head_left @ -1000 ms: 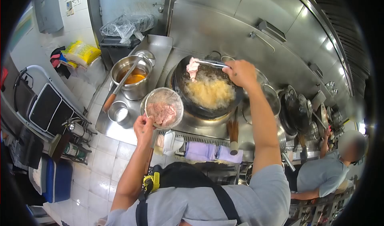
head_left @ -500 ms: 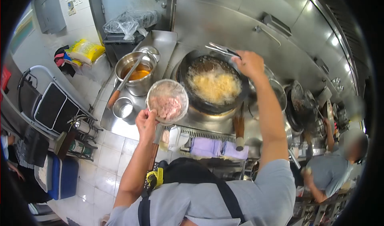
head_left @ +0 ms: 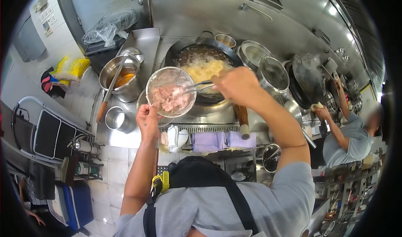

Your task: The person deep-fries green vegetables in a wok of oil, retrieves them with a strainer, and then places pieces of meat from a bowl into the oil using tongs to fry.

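My left hand grips the near left rim of a bowl that holds pieces of raw pinkish meat. My right hand is closed around metal tongs, whose tips reach into the bowl by the meat. Whether the tips pinch a piece, I cannot tell. Just behind the bowl is a black wok of bubbling dark oil with pale yellow food frying in it. The bowl and my right hand hide part of the wok's near side.
To the left stand a steel pot of orange liquid with a wooden-handled ladle across it and a small steel cup. Right of the wok are strainers. A bamboo brush and folded purple cloths lie in front. A co-worker stands at right.
My right hand has brought the tongs from above the wok's far right side down and left into the bowl. My left hand still holds the bowl. The camera view has shifted.
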A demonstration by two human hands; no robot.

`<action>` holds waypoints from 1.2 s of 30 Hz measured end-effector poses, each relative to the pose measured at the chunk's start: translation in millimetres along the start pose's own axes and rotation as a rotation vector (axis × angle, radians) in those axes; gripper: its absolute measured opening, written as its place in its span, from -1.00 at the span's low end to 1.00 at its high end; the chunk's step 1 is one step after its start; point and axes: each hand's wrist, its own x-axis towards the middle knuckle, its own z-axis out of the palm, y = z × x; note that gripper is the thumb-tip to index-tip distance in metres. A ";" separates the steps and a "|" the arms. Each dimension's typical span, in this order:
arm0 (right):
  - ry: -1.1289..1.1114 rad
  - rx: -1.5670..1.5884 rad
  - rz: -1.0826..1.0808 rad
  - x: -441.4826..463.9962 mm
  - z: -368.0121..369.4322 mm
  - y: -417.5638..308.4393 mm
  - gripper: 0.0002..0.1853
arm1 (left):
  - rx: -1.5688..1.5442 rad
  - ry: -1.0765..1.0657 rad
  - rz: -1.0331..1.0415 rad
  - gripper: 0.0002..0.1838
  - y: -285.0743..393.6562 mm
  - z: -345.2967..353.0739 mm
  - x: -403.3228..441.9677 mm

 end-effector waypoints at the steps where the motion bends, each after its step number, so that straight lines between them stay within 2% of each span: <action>1: 0.010 0.009 0.054 -2.5 -7.3 5.6 -0.80 | -0.001 0.011 -0.001 -0.82 -1.7 -1.3 -0.1; 4: 0.142 0.023 0.156 3.3 -3.6 33.9 -0.78 | -0.013 0.044 -0.002 -0.82 -6.6 -5.4 1.0; 7: 0.075 0.075 0.293 31.3 29.8 63.2 -0.75 | -0.024 0.061 -0.019 -0.83 -11.6 -11.4 -0.7; 11: -0.205 0.060 0.478 78.5 140.5 89.1 -0.65 | -0.050 0.063 -0.022 -0.83 -17.2 -16.4 -5.1; 14: -0.159 0.163 0.643 84.7 159.4 81.9 -0.60 | -0.064 0.048 -0.028 -0.82 -23.7 -25.1 -6.4; 17: 0.019 0.213 0.541 71.9 100.7 73.7 -0.60 | -0.071 0.038 -0.028 -0.81 -16.3 -27.1 -13.4; 20: 0.052 0.241 0.282 46.8 25.0 38.1 -0.62 | -0.063 0.035 -0.044 -0.82 -14.5 -23.0 -12.2; 22: -0.102 0.158 0.178 34.1 4.7 7.9 -0.65 | -0.047 0.001 -0.042 -0.82 -8.0 -12.6 -14.6; 23: -0.178 0.117 0.128 30.5 1.2 -6.3 -0.66 | -0.037 -0.020 -0.035 -0.82 -5.8 -7.3 -15.1; 28: -0.178 0.044 0.011 30.8 37.6 -30.9 -0.71 | 0.008 -0.085 -0.025 -0.81 -4.9 6.5 -15.0; 31: -0.088 0.149 0.086 13.9 27.8 -22.1 -0.72 | 0.011 -0.068 -0.036 -0.82 -8.7 4.3 -12.2; 36: 0.108 0.113 0.208 -8.1 11.2 13.1 -0.74 | -0.032 -0.019 -0.071 -0.81 -14.6 0.7 -9.1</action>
